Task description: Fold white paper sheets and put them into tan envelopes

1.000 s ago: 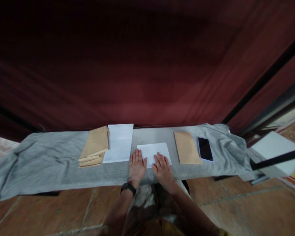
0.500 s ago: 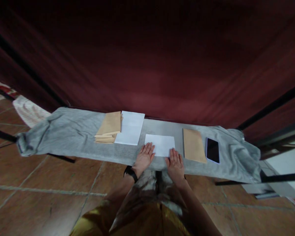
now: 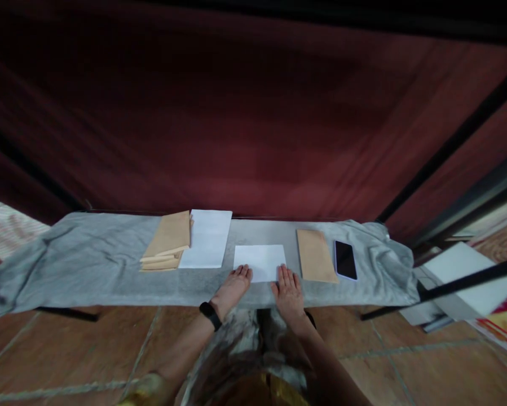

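Note:
A white sheet of paper [image 3: 260,260], folded or cut to a half-size rectangle, lies flat on the grey cloth in front of me. My left hand [image 3: 233,287], with a black band on the wrist, rests over its near left corner, fingers laid down on the paper and cloth. At the near right corner, my right hand [image 3: 289,293] lies palm down with its fingers stretched forward and a little apart. Left of the hands is a larger stack of white paper [image 3: 206,239], partly beside and under a pile of brown envelopes [image 3: 168,237].
A single brown envelope [image 3: 316,256] lies right of the sheet, beside a phone [image 3: 345,260] with a dark screen. Grey cloth [image 3: 105,254] covers the narrow bench, rumpled at both ends. Behind stands a dark red panel [image 3: 253,141]; a white box [image 3: 464,276] is at lower right.
The head view has shifted, so the bench sits lower and further left in the picture. My left hand has turned its fingers more to the right; both hands remain at the sheet's near corners.

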Demonstrator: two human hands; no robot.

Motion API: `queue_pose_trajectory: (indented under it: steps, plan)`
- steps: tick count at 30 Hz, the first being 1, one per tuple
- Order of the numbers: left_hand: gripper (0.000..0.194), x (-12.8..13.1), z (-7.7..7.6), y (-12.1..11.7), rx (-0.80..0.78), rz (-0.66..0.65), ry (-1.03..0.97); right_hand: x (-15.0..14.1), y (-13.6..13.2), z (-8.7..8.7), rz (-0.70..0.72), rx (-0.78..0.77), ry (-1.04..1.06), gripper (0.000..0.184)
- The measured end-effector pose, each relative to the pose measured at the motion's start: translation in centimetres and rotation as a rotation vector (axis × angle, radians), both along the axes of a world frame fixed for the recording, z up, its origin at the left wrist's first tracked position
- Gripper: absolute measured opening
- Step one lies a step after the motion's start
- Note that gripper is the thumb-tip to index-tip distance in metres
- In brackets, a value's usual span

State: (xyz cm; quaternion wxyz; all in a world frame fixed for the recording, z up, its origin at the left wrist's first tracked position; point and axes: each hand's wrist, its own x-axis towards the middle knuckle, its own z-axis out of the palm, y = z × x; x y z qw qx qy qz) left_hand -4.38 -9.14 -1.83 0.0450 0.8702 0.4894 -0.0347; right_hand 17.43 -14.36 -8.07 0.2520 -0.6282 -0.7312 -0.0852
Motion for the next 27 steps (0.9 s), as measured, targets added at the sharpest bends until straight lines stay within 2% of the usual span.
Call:
queue_pose_trajectory:
  steps: [3,9,13,17,21,24,25,27]
  plan:
    - [0.055,-0.3,0.0,-0.2,0.002,-0.048,0.008,-0.2,0.1,0.0,-0.017,-0.001,0.011,0.056]
    - [0.062,0.5,0.5,-0.7,0.090,0.033,-0.006,-0.7,0.3,0.7,-0.060,-0.066,0.042,0.052]
    - [0.053,0.5,2.7,-1.1,0.154,0.067,-0.012,-0.4,0.6,2.0,-0.060,-0.153,0.074,0.050]
    - [0.053,0.8,5.4,-2.4,0.248,-0.013,-0.023,-0.1,1.0,4.1,-0.033,-0.154,0.103,0.052]
    - [0.045,2.2,6.9,-4.9,0.284,-0.099,-0.041,-1.0,0.9,6.8,0.155,-0.101,0.127,0.055]
    - [0.038,2.2,7.3,-6.3,0.283,-0.097,-0.229,-1.3,0.8,8.9,0.336,-0.096,0.205,0.049]
    - [0.040,1.7,7.3,-6.4,0.290,-0.060,-0.340,-1.1,0.8,9.5,0.371,-0.100,0.254,0.047]
    - [0.058,0.2,7.2,-6.0,0.297,0.099,-0.614,-0.5,1.0,10.7,0.404,-0.118,0.400,0.041]
